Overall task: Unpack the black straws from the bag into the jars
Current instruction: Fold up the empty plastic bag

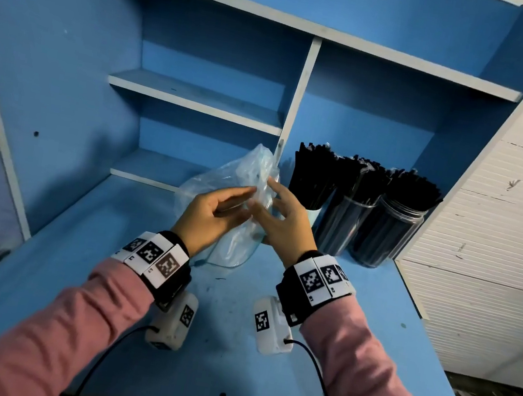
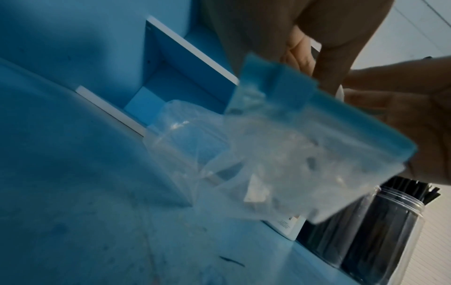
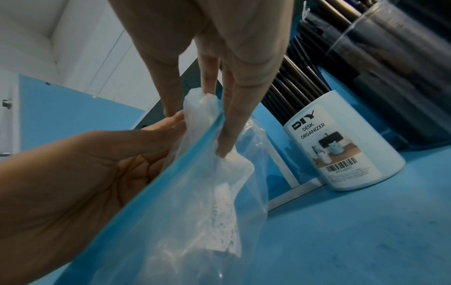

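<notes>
I hold a clear plastic bag (image 1: 243, 174) with a blue zip strip (image 3: 171, 173) upright above the blue desk (image 1: 352, 332). No straws show inside it. My left hand (image 1: 247, 200) pinches its upper edge from the left. My right hand (image 1: 262, 194) pinches the same edge from the right, thumb and fingers (image 3: 229, 125) on either side of the strip. Black straws (image 1: 315, 172) stand packed in a white desk organizer (image 3: 341, 150) and in two clear jars (image 1: 341, 224) (image 1: 381, 234), just right of my right hand.
Blue shelves (image 1: 200, 99) rise behind the desk, and a white slatted cabinet (image 1: 496, 218) stands close on the right of the jars. A small dark scrap (image 2: 231, 261) lies on the desk near the bag. Wrist camera cables (image 1: 105, 354) trail toward me.
</notes>
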